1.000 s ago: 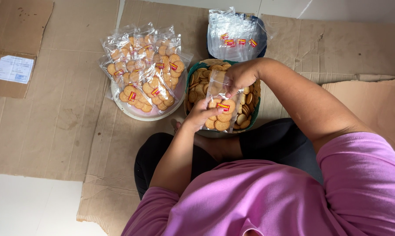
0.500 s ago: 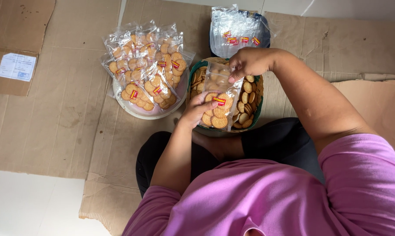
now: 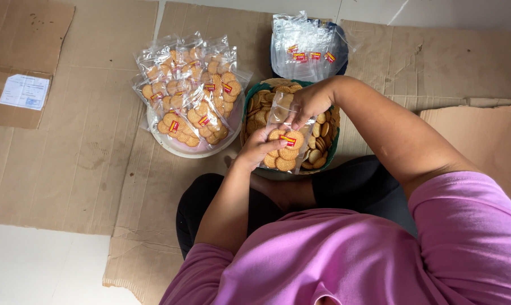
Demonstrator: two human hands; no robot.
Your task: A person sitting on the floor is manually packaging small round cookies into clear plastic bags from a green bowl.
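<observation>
We hold a small clear bag (image 3: 284, 144) over the green bowl (image 3: 247, 107), right in front of our knees. The bag has round tan cookies (image 3: 288, 153) at its bottom and a little red and yellow label on its front. Our left hand (image 3: 258, 148) holds the bag from below, with its fingers closed around the full part, so the cookies do not slip out. Our right hand (image 3: 309, 101) is at the top of the bag, with its fingers pinched on the open end. We cannot tell if a cookie is between them. The bag stays over the bowl, so a dropped cookie would most likely fall back in.

The bowl is full of loose cookies standing in rows. It sits close to us, so both hands reach it with ease.

To the left, just beside the bowl, is a white plate (image 3: 170, 144). Filled bags (image 3: 193, 90) lie piled on it, each clear with the same small red and yellow label.

Behind the bowl is a stack of empty bags (image 3: 306, 51), flat and shiny, with their labels in a row.

All of it rests on brown cardboard (image 3: 80, 147) spread on the floor. Far left, one piece has a white paper label (image 3: 24, 91).
</observation>
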